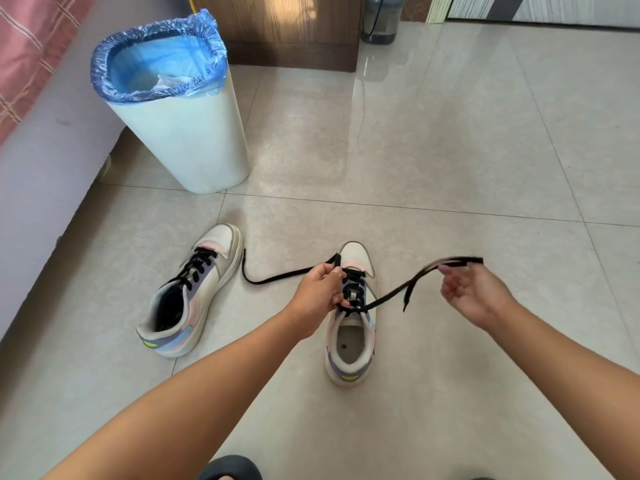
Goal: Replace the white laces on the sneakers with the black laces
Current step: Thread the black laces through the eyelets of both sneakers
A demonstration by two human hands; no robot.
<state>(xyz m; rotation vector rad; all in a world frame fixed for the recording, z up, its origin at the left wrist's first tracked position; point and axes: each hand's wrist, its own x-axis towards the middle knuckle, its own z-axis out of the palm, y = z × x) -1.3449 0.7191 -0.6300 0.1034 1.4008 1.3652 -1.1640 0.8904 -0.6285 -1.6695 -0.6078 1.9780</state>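
Two pastel sneakers stand on the tiled floor. The left sneaker (188, 299) carries a black lace through all its eyelets. The right sneaker (353, 323) has a black lace (388, 297) threaded up its front. My left hand (320, 292) grips one end of that lace just above the shoe's eyelets; the loose tail (263, 278) trails left across the floor. My right hand (474, 292) pinches the other end, folded into a loop, and holds it up to the right of the shoe. No white lace is in sight.
A white bin (183, 129) lined with a blue bag stands at the back left, beside a pale bed side (41, 168). A wooden cabinet (287, 29) and a water jug (381, 19) are at the far wall. A dark slipper toe (230, 467) shows at the bottom edge.
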